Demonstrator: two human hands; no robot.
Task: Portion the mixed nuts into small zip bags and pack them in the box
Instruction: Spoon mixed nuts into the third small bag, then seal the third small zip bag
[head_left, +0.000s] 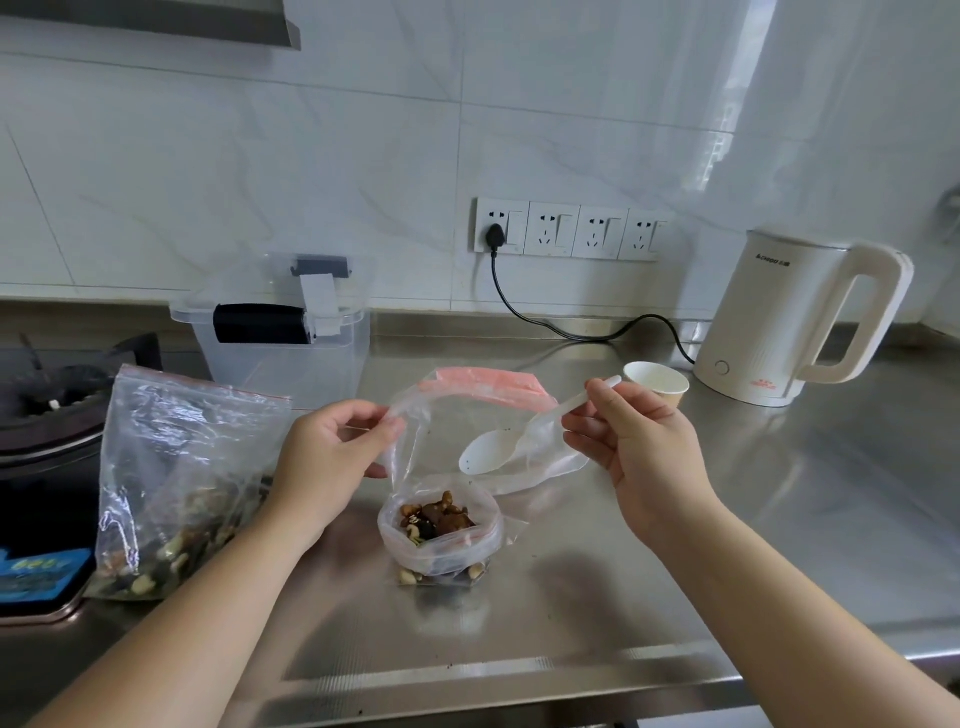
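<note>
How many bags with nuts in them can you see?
2. The big bag stands at the left by the stove. The small bag sits mid-counter, its mouth held open by the left hand. Others may be hidden in the box.

Both bare forearms reach in from the lower corners and converge toward the middle. The left hand (324, 457) is raised, palm turned inward, thumb and curled fingers pinching a thin edge. The right hand (631, 447) sits level with it, back toward the camera, thumb and fingers closed around a slim handle, wrist bent slightly.
</note>
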